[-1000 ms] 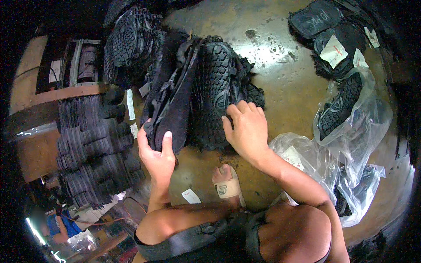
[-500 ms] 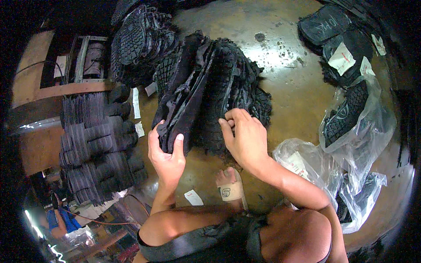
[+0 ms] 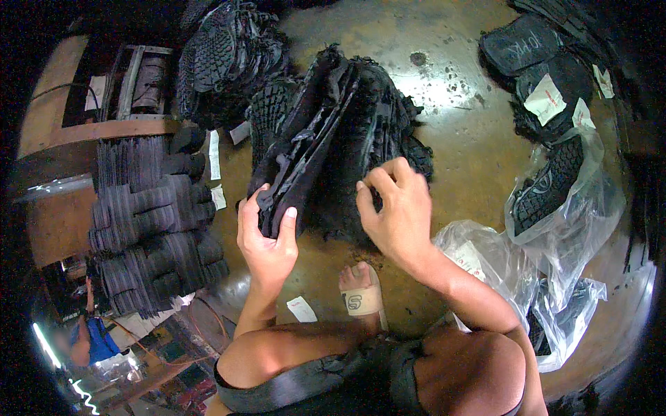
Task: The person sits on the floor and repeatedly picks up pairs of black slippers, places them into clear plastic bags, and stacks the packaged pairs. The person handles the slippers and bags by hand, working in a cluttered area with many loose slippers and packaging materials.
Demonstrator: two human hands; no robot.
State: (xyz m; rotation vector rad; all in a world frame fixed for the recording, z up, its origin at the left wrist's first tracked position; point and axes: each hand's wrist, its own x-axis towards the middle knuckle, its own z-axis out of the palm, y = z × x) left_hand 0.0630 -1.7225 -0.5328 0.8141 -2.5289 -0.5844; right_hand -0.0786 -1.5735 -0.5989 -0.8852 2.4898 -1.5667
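My left hand (image 3: 269,232) is closed round the near end of a few black rubber shoe soles (image 3: 305,149), thumb on one side and fingers on the other. The soles stand on edge, tilted away from me, with ragged trimmings along their rims. To their right, a stack of more black soles (image 3: 381,114) leans on edge on the floor. My right hand (image 3: 399,211) is just in front of that stack, its fingers curled toward the thumb in a loose pinch. Whatever lies between those fingertips, if anything, is too dark to make out.
Another pile of treaded soles (image 3: 225,59) stands at the far left. Neat stacks of dark flat pieces (image 3: 149,215) are at the left. On the right lie clear plastic bags (image 3: 576,201) with soles inside, and black soles (image 3: 520,52) with paper slips. My sandalled foot (image 3: 359,291) is near.
My right hand has drawn back slightly to the right, away from the stack. The soles in my left hand have shifted a little to the right, with a gap showing between them.
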